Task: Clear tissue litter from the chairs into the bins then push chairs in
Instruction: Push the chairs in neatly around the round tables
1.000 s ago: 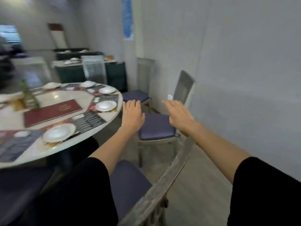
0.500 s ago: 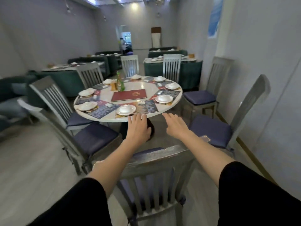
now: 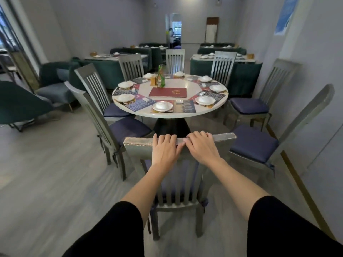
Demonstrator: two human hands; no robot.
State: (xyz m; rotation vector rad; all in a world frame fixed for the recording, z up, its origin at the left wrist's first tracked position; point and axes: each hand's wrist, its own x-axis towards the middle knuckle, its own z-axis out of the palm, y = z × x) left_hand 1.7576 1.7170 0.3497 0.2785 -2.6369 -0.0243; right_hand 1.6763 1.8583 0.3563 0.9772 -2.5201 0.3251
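The left hand [image 3: 164,150] and the right hand [image 3: 203,148] both grasped the grey chair [image 3: 176,193] by its top rail. They sat side by side near the rail's middle, thumbs almost touching. The left fingers [image 3: 164,138] and right fingers [image 3: 199,135] were curled over the rail's far edge, with the palms lying on its near face. The chair's slatted back stood upright directly beneath the fingers, and its blue seat showed only between the slats.

Beyond the fingertips stood the round table [image 3: 170,115], apart from the chair, with floor between them. Left of the left fingers a second chair [image 3: 104,117] stood angled away from the table. Right of the right fingers a third chair [image 3: 259,143] was likewise pulled out. Straight ahead of the fingers, on the table, lay a red menu [image 3: 168,92].

Half a second earlier both hands had hovered flat and unclenched over the rail, touching nothing. By this moment they had come down and closed on it.
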